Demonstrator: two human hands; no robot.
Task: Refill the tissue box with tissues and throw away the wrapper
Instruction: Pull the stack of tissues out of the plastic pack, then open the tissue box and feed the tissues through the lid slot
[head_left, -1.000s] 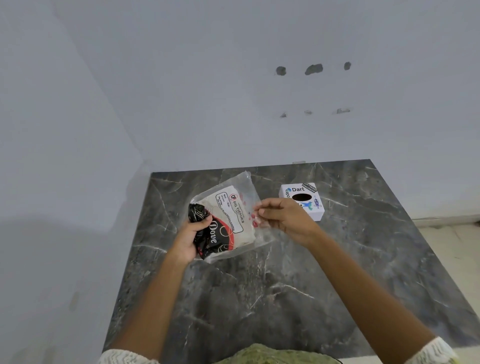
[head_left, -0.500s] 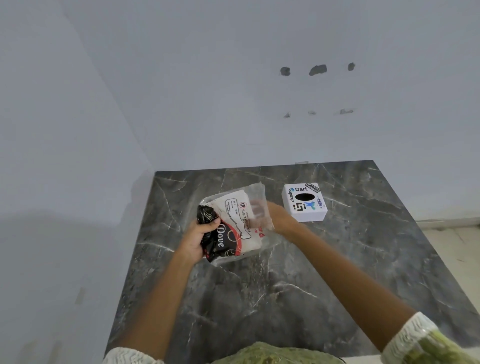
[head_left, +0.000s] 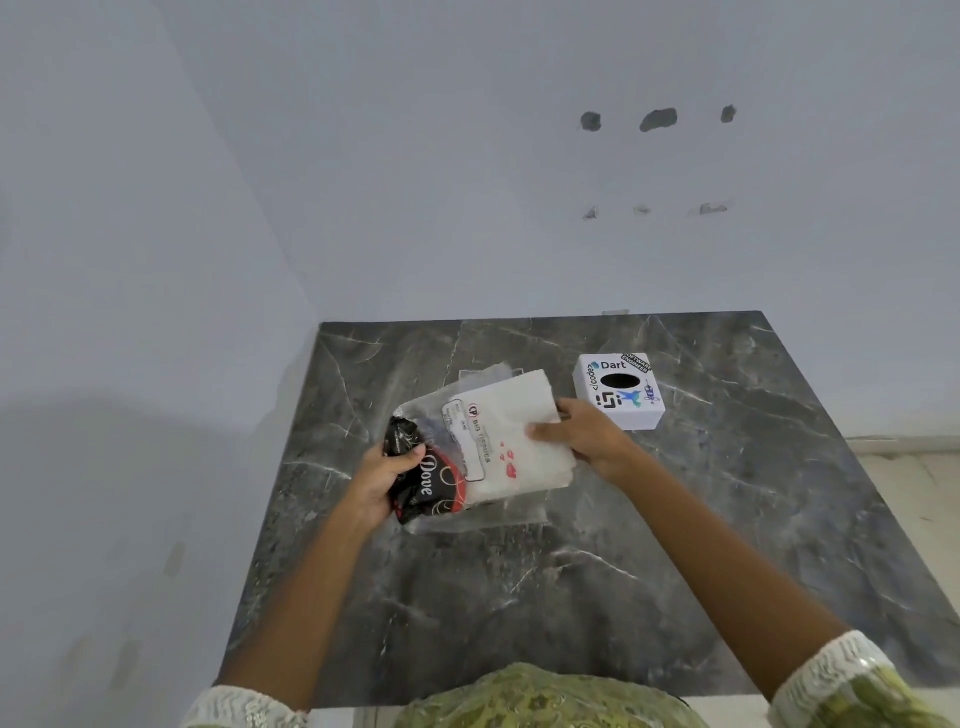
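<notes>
dark grey marble tabletop (head_left: 675, 545) against pale walls | clear plastic wrapper with black-and-red printed end (head_left: 431, 483) held above tabletop, pinched at printed end by left hand (head_left: 382, 478) | white folded tissue stack (head_left: 519, 431) half out of wrapper, gripped by right hand (head_left: 587, 436) | small white stickered tissue box with oval slot (head_left: 618, 389) on tabletop just beyond right hand

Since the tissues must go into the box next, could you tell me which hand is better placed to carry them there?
The right hand, probably. It already grips the tissues and is right beside the box, while the left hand holds the wrapper on the far side.
</notes>
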